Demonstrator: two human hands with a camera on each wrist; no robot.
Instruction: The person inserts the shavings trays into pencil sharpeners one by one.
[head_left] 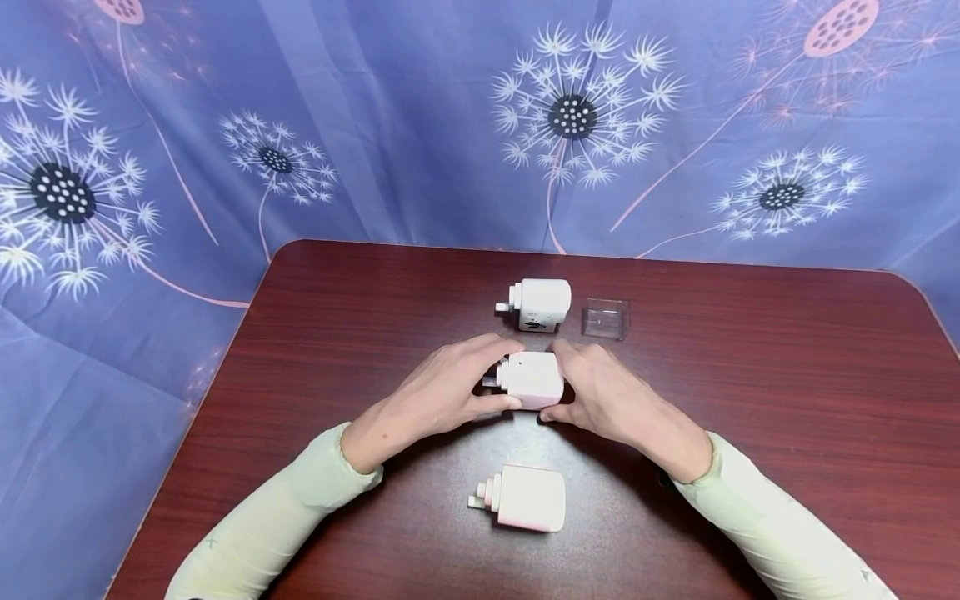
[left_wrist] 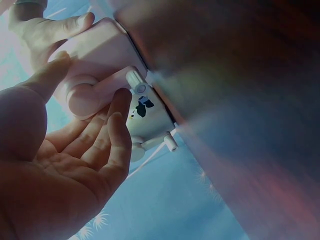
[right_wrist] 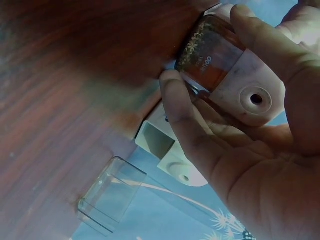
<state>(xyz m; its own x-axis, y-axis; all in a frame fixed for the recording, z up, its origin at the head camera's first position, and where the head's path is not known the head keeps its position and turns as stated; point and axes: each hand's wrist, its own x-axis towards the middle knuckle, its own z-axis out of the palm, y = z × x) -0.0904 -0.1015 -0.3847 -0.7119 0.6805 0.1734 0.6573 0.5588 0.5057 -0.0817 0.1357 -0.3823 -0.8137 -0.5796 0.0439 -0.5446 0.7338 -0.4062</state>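
A pale pink crank pencil sharpener (head_left: 534, 379) lies on the table between both hands. My left hand (head_left: 457, 379) holds it at the crank end, thumb on the near side and fingers on the far side. In the left wrist view the crank handle (left_wrist: 135, 81) sticks out between thumb and fingers. My right hand (head_left: 600, 387) grips the opposite end, thumb and forefinger on either side of the clear drawer (right_wrist: 210, 55). Shavings (right_wrist: 195, 45) show inside that drawer, and a round pencil hole (right_wrist: 256, 99) sits beside it.
A white sharpener (head_left: 545, 302) with a dark printed figure stands behind, its drawer slot (right_wrist: 156, 140) bare. To its right lies a loose clear drawer (head_left: 606, 319). Another pale sharpener (head_left: 532, 498) is at the front. A flowered blue curtain (head_left: 420, 125) hangs behind the reddish-brown table (head_left: 787, 375).
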